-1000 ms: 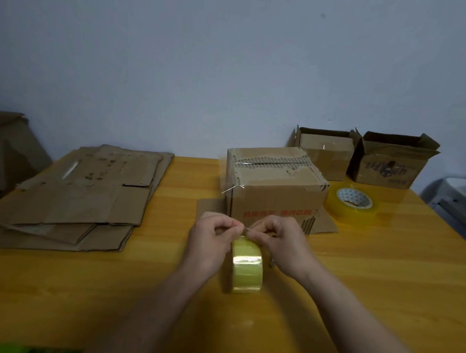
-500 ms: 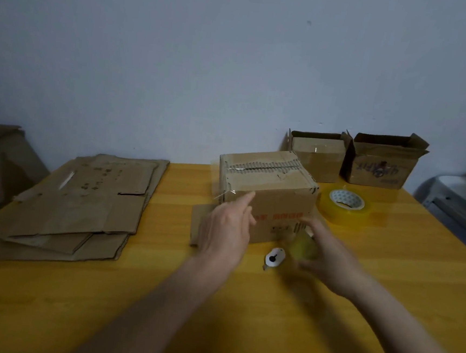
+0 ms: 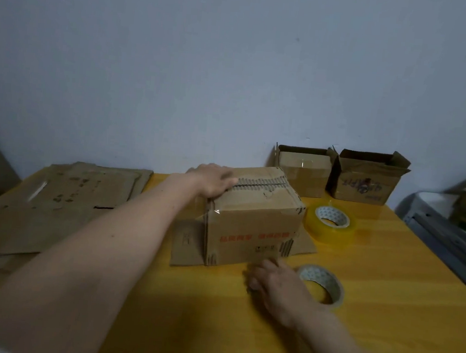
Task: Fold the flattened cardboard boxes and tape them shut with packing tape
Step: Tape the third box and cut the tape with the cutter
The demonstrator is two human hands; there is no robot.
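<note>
A folded cardboard box (image 3: 253, 220) is sitting near the middle of the yellow wooden table (image 3: 383, 316), its top flaps closed along a ragged, toothed seam and its bottom flaps splaying out flat on the tabletop to either side. The person's left hand (image 3: 211, 180) is lying across the box's top far-left corner, fingers stretched out flat along the seam, gripping nothing. The right hand (image 3: 275, 285) is hovering low over the table just in front of the box's lower right corner, fingers loosely extended toward the cardboard and holding nothing; it is blurred, so I cannot tell whether the tips are touching.

A roll of packing tape (image 3: 322, 284) is lying flat just beside that hand, and a second tape roll (image 3: 330, 224) is lying flat to the right of the box.

Against the wall, two open boxes are standing side by side: the left open box (image 3: 303, 169) and the right open box (image 3: 367, 178), flaps up; their insides are not visible to me. A stack of flattened cardboard (image 3: 54, 205) is lying on the table's left side.
</note>
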